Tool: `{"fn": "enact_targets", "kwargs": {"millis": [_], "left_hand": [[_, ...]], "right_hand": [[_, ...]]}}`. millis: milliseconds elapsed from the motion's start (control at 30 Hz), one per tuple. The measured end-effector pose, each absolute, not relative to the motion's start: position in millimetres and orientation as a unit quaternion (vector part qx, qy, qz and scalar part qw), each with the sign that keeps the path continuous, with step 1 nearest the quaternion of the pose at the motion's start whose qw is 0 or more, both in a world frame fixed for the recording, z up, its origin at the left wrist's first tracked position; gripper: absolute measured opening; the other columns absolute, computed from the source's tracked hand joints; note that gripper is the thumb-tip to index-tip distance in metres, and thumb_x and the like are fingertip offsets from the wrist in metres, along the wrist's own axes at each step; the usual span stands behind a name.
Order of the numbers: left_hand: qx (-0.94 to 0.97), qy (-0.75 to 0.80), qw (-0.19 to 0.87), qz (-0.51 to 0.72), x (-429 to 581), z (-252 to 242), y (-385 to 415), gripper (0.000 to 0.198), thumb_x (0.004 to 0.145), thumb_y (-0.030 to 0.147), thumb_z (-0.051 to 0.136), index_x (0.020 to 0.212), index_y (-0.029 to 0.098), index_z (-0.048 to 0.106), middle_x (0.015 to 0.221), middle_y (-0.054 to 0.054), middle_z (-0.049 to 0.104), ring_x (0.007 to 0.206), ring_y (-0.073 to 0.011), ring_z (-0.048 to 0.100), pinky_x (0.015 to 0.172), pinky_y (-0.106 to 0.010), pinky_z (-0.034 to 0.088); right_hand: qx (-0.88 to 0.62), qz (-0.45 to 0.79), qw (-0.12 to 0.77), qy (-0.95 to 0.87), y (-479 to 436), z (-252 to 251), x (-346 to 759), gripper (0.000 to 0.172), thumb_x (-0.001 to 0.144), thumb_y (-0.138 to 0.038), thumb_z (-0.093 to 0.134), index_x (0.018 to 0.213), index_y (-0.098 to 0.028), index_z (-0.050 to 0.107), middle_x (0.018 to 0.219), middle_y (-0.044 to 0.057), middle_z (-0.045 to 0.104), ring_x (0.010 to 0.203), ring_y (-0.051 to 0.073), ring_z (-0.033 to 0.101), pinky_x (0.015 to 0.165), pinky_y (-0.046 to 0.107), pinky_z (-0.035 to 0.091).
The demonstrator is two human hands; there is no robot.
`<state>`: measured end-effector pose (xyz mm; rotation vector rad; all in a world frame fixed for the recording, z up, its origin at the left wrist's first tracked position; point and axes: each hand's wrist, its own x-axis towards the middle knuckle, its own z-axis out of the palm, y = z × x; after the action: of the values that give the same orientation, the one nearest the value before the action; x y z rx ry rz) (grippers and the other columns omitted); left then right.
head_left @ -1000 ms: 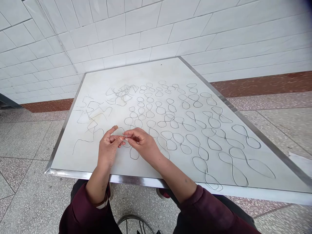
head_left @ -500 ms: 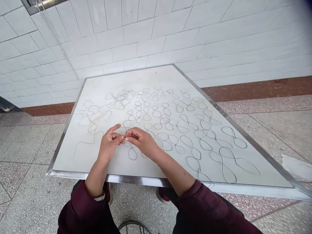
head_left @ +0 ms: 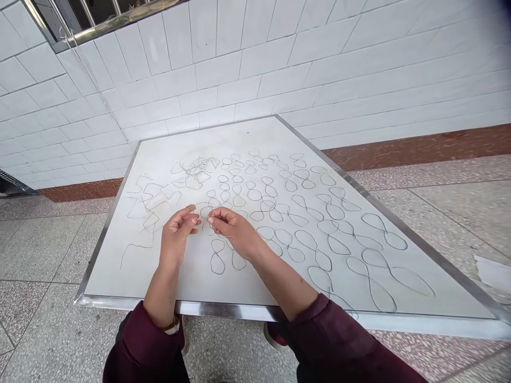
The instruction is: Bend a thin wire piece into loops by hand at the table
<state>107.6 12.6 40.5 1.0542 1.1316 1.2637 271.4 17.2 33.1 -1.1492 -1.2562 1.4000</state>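
Observation:
My right hand (head_left: 235,230) is closed, thumb and forefinger pinching a thin dark wire (head_left: 207,204) that curves up in front of the fingertips. Just to its left, my left hand (head_left: 175,234) is half curled, its index finger apart from the thumb, with no wire clearly seen in it. A small gap separates the two hands. Below them lies a wire bent into a figure eight (head_left: 217,272). Many more figure-eight wires (head_left: 368,275) spread over the right side of the white tabletop (head_left: 191,284).
Loose angular wire pieces (head_left: 153,234) lie on the table's left, and a tangled wire pile (head_left: 196,168) farther back. A metal edge (head_left: 223,310) frames the table. A white tiled wall (head_left: 247,69) stands behind it. One wire figure overhangs the front edge.
The fingertips, which were together, have parted, leaving the wire in my right hand. The head view has shifted slightly, so the table appears lower and more of the barred window shows.

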Motion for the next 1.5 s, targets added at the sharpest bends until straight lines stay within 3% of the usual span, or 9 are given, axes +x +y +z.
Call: {"fn": "enact_targets", "kwargs": {"millis": [200,367,567,833,1200,1367,1500], "left_hand": [[0.429,0.500,0.524,0.540,108.1,34.7,8.1,0.033,0.072,0.033,0.078,0.102,0.020,0.075,0.088,-0.005,0.071,0.075,-0.0145,0.064,0.073,-0.031,0.049],[0.416,0.505,0.517,0.552,104.5,31.0,5.1,0.031,0.070,0.032,0.078,0.099,0.021,0.075,0.103,-0.007,0.072,0.074,-0.0136,0.065,0.073,-0.032,0.050],[0.424,0.532,0.486,0.548,104.6,32.3,4.1,0.021,0.071,0.031,0.076,0.090,0.021,0.075,0.099,-0.006,0.072,0.077,-0.0138,0.061,0.069,-0.029,0.050],[0.422,0.514,0.519,0.537,106.9,29.4,5.1,0.021,0.070,0.027,0.078,0.089,0.019,0.075,0.078,-0.002,0.068,0.073,-0.0132,0.061,0.074,-0.030,0.051],[0.403,0.483,0.577,0.521,100.0,27.7,4.8,0.031,0.071,0.034,0.080,0.096,0.017,0.074,0.083,-0.005,0.072,0.078,-0.0172,0.069,0.083,-0.037,0.055],[0.418,0.511,0.546,0.516,101.6,30.0,2.8,0.033,0.076,0.041,0.074,0.097,0.016,0.074,0.085,-0.008,0.074,0.082,-0.0215,0.072,0.076,-0.036,0.057],[0.414,0.527,0.524,0.525,103.3,28.2,2.4,0.030,0.075,0.040,0.075,0.093,0.016,0.076,0.100,-0.010,0.074,0.080,-0.0200,0.071,0.072,-0.034,0.057]], "right_hand": [[-0.462,0.566,0.452,-0.512,14.9,35.7,266.8,0.016,0.082,-0.038,0.062,0.082,-0.022,0.059,0.073,-0.003,0.051,0.067,0.012,0.046,0.067,0.028,0.042],[-0.455,0.561,0.453,-0.522,13.7,30.6,264.4,0.014,0.082,-0.037,0.061,0.083,-0.023,0.060,0.075,-0.002,0.052,0.068,0.013,0.047,0.063,0.027,0.042],[-0.435,0.582,0.463,-0.507,12.5,25.4,260.3,0.012,0.080,-0.033,0.064,0.085,-0.023,0.059,0.076,-0.003,0.054,0.069,0.012,0.049,0.065,0.027,0.042],[-0.417,0.603,0.449,-0.511,11.0,24.8,258.0,0.013,0.080,-0.033,0.064,0.083,-0.022,0.057,0.074,-0.004,0.053,0.069,0.012,0.048,0.066,0.028,0.039],[-0.458,0.581,0.431,-0.517,8.7,27.8,261.1,0.012,0.079,-0.034,0.065,0.080,-0.023,0.060,0.078,-0.003,0.055,0.070,0.012,0.047,0.065,0.027,0.038],[-0.450,0.591,0.436,-0.508,8.6,25.2,259.6,0.012,0.079,-0.033,0.066,0.078,-0.023,0.061,0.079,-0.003,0.055,0.069,0.012,0.046,0.065,0.028,0.038],[-0.433,0.601,0.444,-0.504,9.2,20.6,257.2,0.012,0.077,-0.032,0.069,0.080,-0.023,0.063,0.081,-0.002,0.055,0.071,0.012,0.047,0.066,0.028,0.039]]}}
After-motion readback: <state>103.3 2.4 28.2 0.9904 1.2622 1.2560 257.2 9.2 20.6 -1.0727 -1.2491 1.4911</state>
